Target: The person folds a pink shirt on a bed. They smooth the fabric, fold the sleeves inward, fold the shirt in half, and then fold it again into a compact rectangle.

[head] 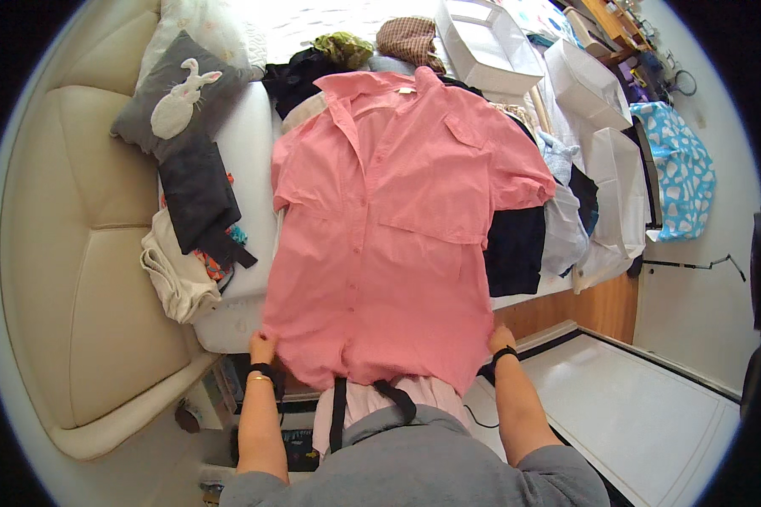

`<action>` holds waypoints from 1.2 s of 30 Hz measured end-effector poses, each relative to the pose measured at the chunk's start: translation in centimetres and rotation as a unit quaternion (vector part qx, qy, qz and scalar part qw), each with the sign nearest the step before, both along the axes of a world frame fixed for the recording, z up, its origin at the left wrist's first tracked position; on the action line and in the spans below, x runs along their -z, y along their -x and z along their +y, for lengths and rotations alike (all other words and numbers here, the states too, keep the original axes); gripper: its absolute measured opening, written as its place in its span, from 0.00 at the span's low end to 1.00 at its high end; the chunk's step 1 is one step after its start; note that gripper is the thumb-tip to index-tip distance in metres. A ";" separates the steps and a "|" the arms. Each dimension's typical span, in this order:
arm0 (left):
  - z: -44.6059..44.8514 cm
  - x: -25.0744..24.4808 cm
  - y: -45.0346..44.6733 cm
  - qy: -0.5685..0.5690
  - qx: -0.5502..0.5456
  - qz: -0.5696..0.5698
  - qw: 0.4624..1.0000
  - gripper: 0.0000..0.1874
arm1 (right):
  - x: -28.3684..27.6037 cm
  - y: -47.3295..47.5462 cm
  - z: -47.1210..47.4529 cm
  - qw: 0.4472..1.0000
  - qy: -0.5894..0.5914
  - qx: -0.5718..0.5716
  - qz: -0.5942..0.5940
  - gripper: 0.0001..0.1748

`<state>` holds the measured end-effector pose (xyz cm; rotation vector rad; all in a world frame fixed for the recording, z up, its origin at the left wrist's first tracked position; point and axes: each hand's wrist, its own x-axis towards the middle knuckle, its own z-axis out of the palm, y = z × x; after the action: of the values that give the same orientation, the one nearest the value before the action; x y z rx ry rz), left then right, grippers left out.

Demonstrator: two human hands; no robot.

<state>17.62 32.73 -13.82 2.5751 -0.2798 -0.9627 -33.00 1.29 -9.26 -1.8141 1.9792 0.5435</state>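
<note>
A pink short-sleeved button-front shirt point(380, 253) lies spread out before me, front side up, its collar at the far end. Its buttons run down the middle and a flap pocket shows on the right of its chest. My left hand point(263, 348) grips the shirt's lower left edge. At the lower right edge, my right hand point(501, 339) pinches the cloth. The hem hangs over the bed's near edge, close to my body. Beneath the shirt, dark folded clothing point(513, 253) shows at its right.
A grey rabbit cushion point(222, 76), dark folded cloth point(196, 190) and cream cloth point(174, 272) lie at left, beside a beige padded headboard point(51, 253). White fabric boxes point(586, 82) stand at right, near a blue patterned bag point(678, 171). A checked cloth bundle point(406, 41) sits behind the collar.
</note>
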 end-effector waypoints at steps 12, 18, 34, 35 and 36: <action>-14.9 -5.1 2.5 0.233 0.042 0.058 0.970 0.13 | -8.1 -12.1 -23.9 0.833 0.459 0.049 -0.306 0.29; -23.6 -8.0 6.9 0.324 0.044 0.039 0.944 0.10 | -9.9 -11.1 -28.4 0.847 0.159 0.268 -0.431 0.38; -38.3 -12.1 20.9 0.392 0.249 0.041 0.885 0.08 | -7.2 -11.5 -28.6 0.721 0.075 0.269 -0.634 0.10; -38.4 -12.4 21.0 0.406 0.250 0.016 0.879 0.09 | -7.4 -10.6 -28.5 0.678 0.086 0.286 -0.671 0.09; -38.5 -12.7 20.9 0.415 0.251 -0.011 0.875 0.09 | -8.1 -9.3 -28.6 0.720 0.146 0.232 -0.638 0.08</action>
<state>-3.26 -5.76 -1.16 1.7284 -1.1360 -0.7276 -23.74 -27.26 -1.19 -1.0809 1.3303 -1.0055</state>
